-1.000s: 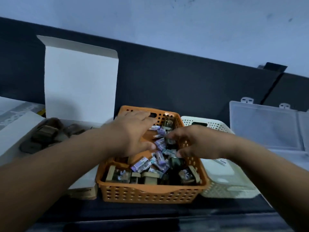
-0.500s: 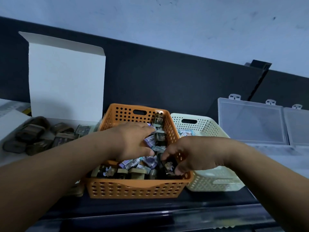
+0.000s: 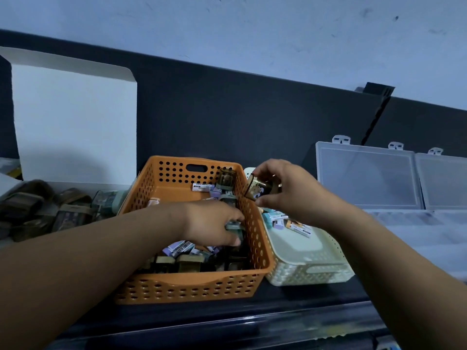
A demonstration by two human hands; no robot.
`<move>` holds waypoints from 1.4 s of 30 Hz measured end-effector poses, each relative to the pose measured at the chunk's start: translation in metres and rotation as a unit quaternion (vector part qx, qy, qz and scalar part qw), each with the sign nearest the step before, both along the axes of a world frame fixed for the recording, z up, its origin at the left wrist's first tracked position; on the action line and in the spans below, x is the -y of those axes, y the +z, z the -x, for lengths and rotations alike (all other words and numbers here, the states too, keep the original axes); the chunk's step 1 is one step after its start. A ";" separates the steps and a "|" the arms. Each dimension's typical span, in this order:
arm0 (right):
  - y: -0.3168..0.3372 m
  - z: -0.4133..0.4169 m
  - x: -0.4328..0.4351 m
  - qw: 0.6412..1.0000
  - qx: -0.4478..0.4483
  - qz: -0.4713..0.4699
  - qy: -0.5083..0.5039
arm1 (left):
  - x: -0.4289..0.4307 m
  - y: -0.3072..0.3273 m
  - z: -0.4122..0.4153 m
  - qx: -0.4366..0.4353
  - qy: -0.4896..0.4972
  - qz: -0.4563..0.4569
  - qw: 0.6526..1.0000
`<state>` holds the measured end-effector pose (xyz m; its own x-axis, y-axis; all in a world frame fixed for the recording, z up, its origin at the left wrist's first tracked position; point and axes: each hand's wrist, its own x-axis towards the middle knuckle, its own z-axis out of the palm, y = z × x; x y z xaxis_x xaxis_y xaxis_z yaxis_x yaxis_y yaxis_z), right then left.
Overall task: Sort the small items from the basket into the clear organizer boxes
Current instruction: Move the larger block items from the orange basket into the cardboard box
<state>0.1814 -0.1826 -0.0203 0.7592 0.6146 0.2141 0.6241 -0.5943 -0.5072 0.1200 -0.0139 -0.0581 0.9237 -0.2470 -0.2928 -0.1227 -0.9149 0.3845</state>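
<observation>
– Dark counter [image 3: 252, 314], dark back panel, pale wall above: what stands on it?
– Orange basket [image 3: 192, 286] at centre, with a cream basket [image 3: 310, 271] touching its right side. Clear organizer boxes [image 3: 366, 178], lids raised, stand further right. A white carton [image 3: 75, 122] with an upright flap stands at left.
– Where are the small items [image 3: 182, 247]?
– Most lie heaped in the orange basket; a few lie in the cream one.
– And the hands?
– Left hand [image 3: 212, 223], inside the orange basket, curls its fingers round a grey-green piece [image 3: 233, 227]. Right hand [image 3: 285, 190] pinches a tilted amber case [image 3: 260, 189] between thumb and fingers, above the rims where the two baskets meet.
</observation>
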 end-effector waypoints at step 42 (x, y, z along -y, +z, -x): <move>-0.010 0.062 -0.224 0.948 0.030 0.146 0.280 | -0.195 0.026 0.129 0.207 0.347 -0.049 0.914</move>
<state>0.1190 0.0414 -0.0302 0.2876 0.9577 0.0060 0.9062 -0.2700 -0.3254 -0.0086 0.1810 -0.0317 0.8849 0.4478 0.1282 0.3824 -0.8555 0.3492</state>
